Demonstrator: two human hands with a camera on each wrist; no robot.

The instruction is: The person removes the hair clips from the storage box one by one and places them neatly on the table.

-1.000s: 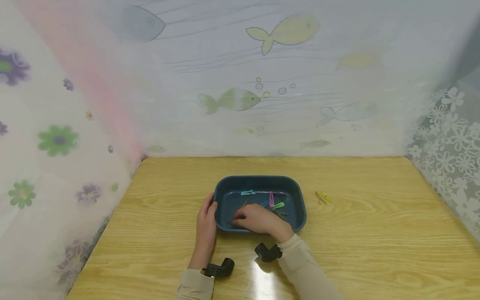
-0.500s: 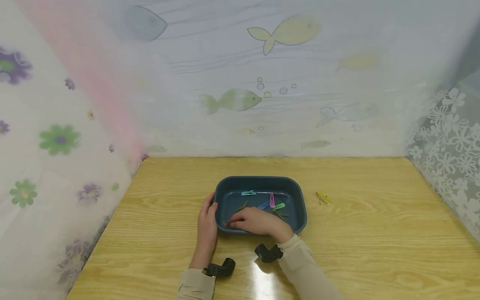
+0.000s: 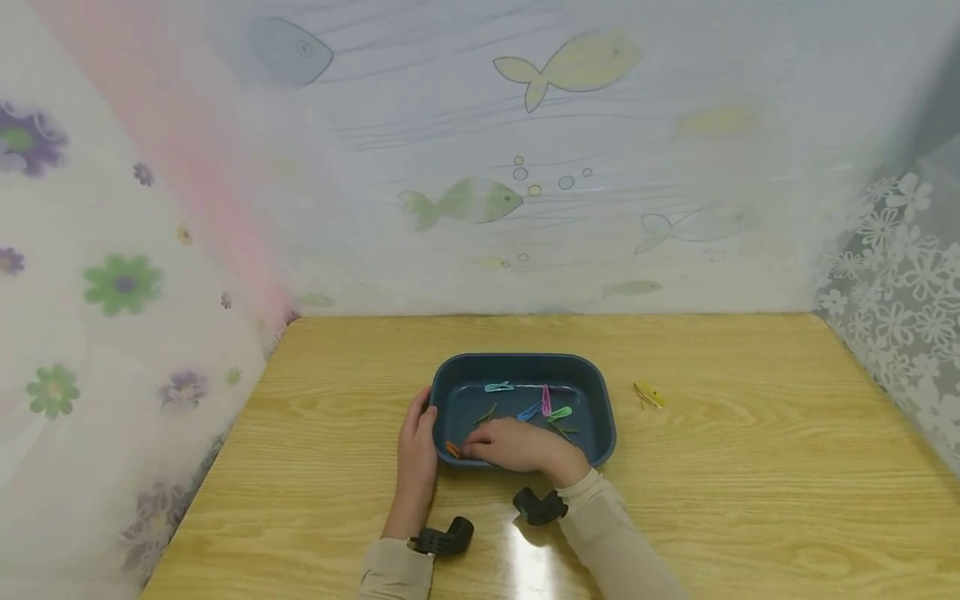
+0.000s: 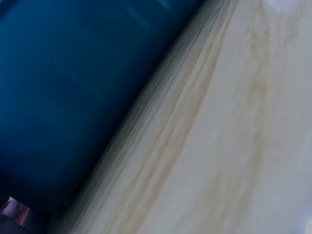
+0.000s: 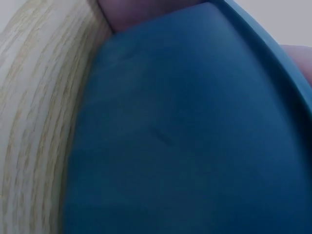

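In the head view my left hand (image 3: 417, 446) lies along the outside of the left wall of a dark blue plastic basin (image 3: 523, 360), its thumb against the rim. My right hand (image 3: 513, 444) reaches over the basin's front rim, fingers bent down inside it. Thumb and fingertips pinch the right end of an orange clothespin (image 3: 453, 449) at the front left corner. Farther in lie a light blue clothespin (image 3: 498, 387), a pink one, a blue clothespin (image 3: 529, 412), a green clothespin (image 3: 559, 413) and brownish ones. Both wrist views mostly show the basin's outer wall (image 5: 161, 122).
A yellow clothespin (image 3: 654, 395) and a brownish one (image 3: 640, 396) lie on the wooden table (image 3: 750, 467) right of the basin. Dark wrist-worn cameras sit on both wrists, close to the basin's front. Curtains printed with fish and flowers surround the table.
My right fingertips shift left into the basin's front corner, then slightly back right. The orange clothespin, hidden one second ago, now shows at the fingertips. My left hand stays on the basin.
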